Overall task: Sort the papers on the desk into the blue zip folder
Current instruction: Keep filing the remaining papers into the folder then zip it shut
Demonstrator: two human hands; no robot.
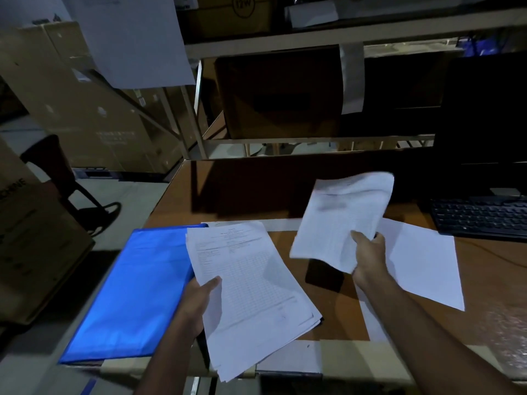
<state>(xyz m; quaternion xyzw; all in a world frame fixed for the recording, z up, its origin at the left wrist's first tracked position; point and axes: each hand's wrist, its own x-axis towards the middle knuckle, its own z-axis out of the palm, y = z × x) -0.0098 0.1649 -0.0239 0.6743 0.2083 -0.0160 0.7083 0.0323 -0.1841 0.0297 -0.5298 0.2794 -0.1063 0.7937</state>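
The blue zip folder (pixel 129 295) lies flat at the desk's front left corner. My left hand (pixel 199 306) grips a stack of printed papers (pixel 251 292) by its left edge, just right of the folder and partly over it. My right hand (pixel 368 255) holds a second bunch of papers (pixel 339 220) lifted above the desk, its top curling and blurred. A loose white sheet (pixel 422 266) lies flat on the desk to the right of that hand, and more sheets (pixel 291 357) lie under the left stack near the front edge.
A black keyboard (pixel 482 218) and a dark monitor (pixel 484 115) stand at the desk's right rear. A small dark object (pixel 325 276) lies between my hands. Metal shelving with cardboard boxes (pixel 279 92) rises behind the desk. Boxes and a chair (pixel 62 172) stand at left.
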